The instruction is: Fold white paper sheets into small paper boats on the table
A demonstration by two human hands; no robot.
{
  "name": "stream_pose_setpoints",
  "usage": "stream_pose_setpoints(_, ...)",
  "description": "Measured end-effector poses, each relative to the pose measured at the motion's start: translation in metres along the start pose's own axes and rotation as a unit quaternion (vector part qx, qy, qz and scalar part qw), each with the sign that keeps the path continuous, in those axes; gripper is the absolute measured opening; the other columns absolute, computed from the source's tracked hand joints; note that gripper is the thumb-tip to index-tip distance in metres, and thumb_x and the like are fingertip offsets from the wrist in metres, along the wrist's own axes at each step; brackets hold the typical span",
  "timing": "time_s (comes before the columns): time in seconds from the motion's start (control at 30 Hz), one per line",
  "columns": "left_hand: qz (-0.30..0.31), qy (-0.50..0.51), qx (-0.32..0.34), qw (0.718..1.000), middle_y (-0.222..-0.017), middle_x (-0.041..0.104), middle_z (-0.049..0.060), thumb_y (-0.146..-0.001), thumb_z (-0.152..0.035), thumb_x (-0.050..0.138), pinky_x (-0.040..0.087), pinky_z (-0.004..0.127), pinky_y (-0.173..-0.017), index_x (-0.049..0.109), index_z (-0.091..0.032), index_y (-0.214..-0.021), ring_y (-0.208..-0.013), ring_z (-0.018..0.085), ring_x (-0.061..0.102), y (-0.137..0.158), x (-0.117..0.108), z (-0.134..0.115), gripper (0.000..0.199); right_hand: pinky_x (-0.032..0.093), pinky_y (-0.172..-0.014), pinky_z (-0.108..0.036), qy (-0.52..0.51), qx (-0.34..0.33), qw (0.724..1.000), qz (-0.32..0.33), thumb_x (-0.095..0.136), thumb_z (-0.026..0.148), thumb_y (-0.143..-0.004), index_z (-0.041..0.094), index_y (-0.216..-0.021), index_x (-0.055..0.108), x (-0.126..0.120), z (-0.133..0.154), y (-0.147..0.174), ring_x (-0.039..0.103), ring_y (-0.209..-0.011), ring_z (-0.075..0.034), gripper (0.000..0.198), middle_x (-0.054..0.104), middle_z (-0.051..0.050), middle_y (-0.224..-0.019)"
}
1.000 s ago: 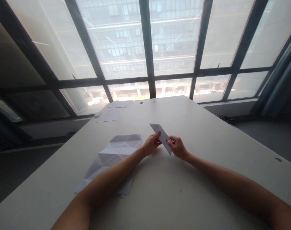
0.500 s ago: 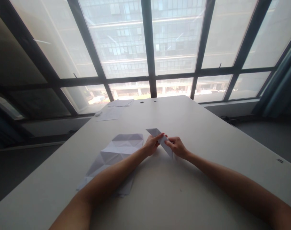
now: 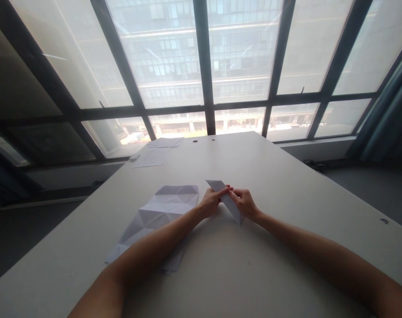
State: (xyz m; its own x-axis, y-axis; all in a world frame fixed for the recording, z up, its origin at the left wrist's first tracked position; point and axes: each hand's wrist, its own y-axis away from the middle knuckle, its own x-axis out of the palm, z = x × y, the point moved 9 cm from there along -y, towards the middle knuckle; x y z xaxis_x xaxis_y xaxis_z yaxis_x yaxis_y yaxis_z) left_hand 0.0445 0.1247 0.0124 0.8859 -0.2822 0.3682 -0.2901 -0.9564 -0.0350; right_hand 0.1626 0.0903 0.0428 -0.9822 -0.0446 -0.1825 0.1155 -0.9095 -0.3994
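Note:
Between my two hands is a folded piece of white paper [image 3: 232, 209], a slanted strip with pointed ends, held just over the table. My left hand [image 3: 211, 201] pinches it near its upper middle, thumb on top. My right hand [image 3: 244, 202] grips its right edge, with thumb and fingertips close against those of the left hand. The fingers behind the paper are partly hidden. Left of my hands lies a creased, unfolded sheet of paper [image 3: 169, 201], its lower part covered by my left forearm.
The white table [image 3: 280, 265] stretches away toward large windows [image 3: 240, 53]. Flat paper sheets [image 3: 151, 157] lie at its far left, beside a small crumpled white piece [image 3: 134, 157]. A dark cable hole [image 3: 195, 141] sits near the far edge. A curtain [image 3: 383, 128] hangs at the right.
The folded paper has shifted slightly right and down, and its lower end has tilted. My hands have drawn together, and the thumbs now nearly meet on the paper.

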Motion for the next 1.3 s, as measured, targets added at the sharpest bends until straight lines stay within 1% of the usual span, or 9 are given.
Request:
stream_pose_setpoints(0.13, 0.007, -0.012, -0.007, 1.000, -0.093, 0.074, 0.013, -0.069, -0.032, 0.084, 0.048, 0.031, -0.075, 0.075, -0.010, -0.094, -0.081, 0.021, 0.068, 0.004, 0.006, 0.000, 0.035, 0.027, -0.048, -0.024, -0.003, 0.006, 1.000, -0.013, 0.054, 0.051, -0.086, 0.016, -0.057, 0.057, -0.002, -0.003, 0.000, 0.038, -0.052, -0.012, 0.046, 0.049, 0.001, -0.054)
stream_pose_setpoints(0.3, -0.018, 0.010, -0.011, 1.000, -0.091, 0.074, 0.013, -0.065, -0.030, 0.087, 0.049, 0.031, -0.076, 0.074, -0.009, -0.090, -0.080, 0.021, 0.068, 0.002, 0.004, 0.000, 0.035, 0.027, -0.048, -0.024, 0.014, 0.002, 1.000, -0.018, 0.052, 0.046, -0.087, 0.016, -0.056, 0.055, -0.003, -0.002, -0.001, 0.038, -0.052, -0.011, 0.044, 0.047, 0.002, -0.054)
stream_pose_setpoints(0.53, -0.046, 0.098, -0.003, 0.994, -0.091, 0.074, 0.009, -0.065, -0.029, 0.088, 0.050, 0.030, -0.084, 0.072, -0.012, -0.092, -0.089, 0.019, 0.068, -0.004, -0.007, -0.001, 0.036, 0.031, -0.051, -0.023, 0.022, 0.004, 1.000, -0.011, 0.057, 0.043, -0.085, 0.013, -0.064, 0.065, -0.004, 0.000, 0.001, 0.044, -0.056, -0.013, 0.038, 0.054, 0.000, -0.059)
stream_pose_setpoints(0.67, -0.011, 0.071, -0.022, 0.997, -0.091, 0.074, 0.010, -0.063, -0.027, 0.088, 0.050, 0.031, -0.082, 0.072, -0.011, -0.092, -0.086, 0.020, 0.068, -0.002, -0.003, 0.003, 0.036, 0.029, -0.048, -0.023, 0.013, 0.007, 1.000, -0.010, 0.056, 0.048, -0.086, 0.013, -0.061, 0.063, -0.003, 0.000, 0.004, 0.041, -0.053, -0.012, 0.044, 0.050, 0.001, -0.056)
stream_pose_setpoints(0.77, 0.001, 0.041, -0.010, 0.999, -0.088, 0.074, 0.010, -0.061, -0.026, 0.089, 0.050, 0.032, -0.079, 0.072, -0.010, -0.090, -0.082, 0.021, 0.069, 0.000, 0.001, 0.002, 0.037, 0.029, -0.049, -0.023, -0.004, 0.000, 1.000, -0.004, 0.054, 0.047, -0.087, 0.014, -0.061, 0.061, -0.001, 0.003, 0.004, 0.040, -0.054, -0.012, 0.043, 0.049, 0.001, -0.057)
stream_pose_setpoints(0.97, -0.058, 0.087, 0.024, 0.994, -0.088, 0.074, 0.009, -0.063, -0.023, 0.087, 0.051, 0.031, -0.082, 0.072, -0.012, -0.090, -0.086, 0.021, 0.069, -0.006, -0.012, -0.007, 0.033, 0.030, -0.049, -0.024, 0.000, -0.003, 1.000, -0.004, 0.051, 0.042, -0.089, 0.016, -0.053, 0.051, -0.003, 0.002, 0.003, 0.040, -0.051, -0.011, 0.044, 0.045, 0.002, -0.052)
stream_pose_setpoints(1.13, -0.113, 0.116, 0.056, 0.985, -0.092, 0.073, 0.005, -0.070, -0.026, 0.083, 0.051, 0.028, -0.084, 0.070, -0.017, -0.085, -0.092, 0.018, 0.068, -0.014, -0.035, -0.019, 0.021, 0.038, -0.054, -0.025, 0.015, -0.001, 0.999, -0.045, 0.048, 0.040, -0.089, 0.015, -0.062, 0.064, -0.016, -0.005, 0.003, 0.050, -0.054, -0.014, 0.040, 0.057, -0.001, -0.055)
stream_pose_setpoints(1.2, -0.105, 0.105, 0.056, 0.987, -0.090, 0.073, 0.005, -0.070, -0.026, 0.084, 0.051, 0.028, -0.084, 0.071, -0.016, -0.086, -0.091, 0.018, 0.068, -0.014, -0.034, -0.019, 0.022, 0.038, -0.054, -0.025, 0.002, -0.001, 0.999, -0.053, 0.047, 0.043, -0.091, 0.014, -0.068, 0.067, -0.018, -0.005, 0.002, 0.051, -0.055, -0.014, 0.042, 0.060, -0.002, -0.060)
stream_pose_setpoints(1.3, -0.059, 0.080, 0.037, 0.994, -0.086, 0.074, 0.008, -0.065, -0.024, 0.086, 0.051, 0.032, -0.082, 0.072, -0.013, -0.087, -0.086, 0.021, 0.069, -0.008, -0.018, -0.012, 0.029, 0.037, -0.052, -0.024, -0.006, -0.008, 1.000, -0.019, 0.053, 0.050, -0.088, 0.014, -0.070, 0.067, -0.009, -0.002, 0.000, 0.049, -0.057, -0.013, 0.043, 0.060, -0.001, -0.064)
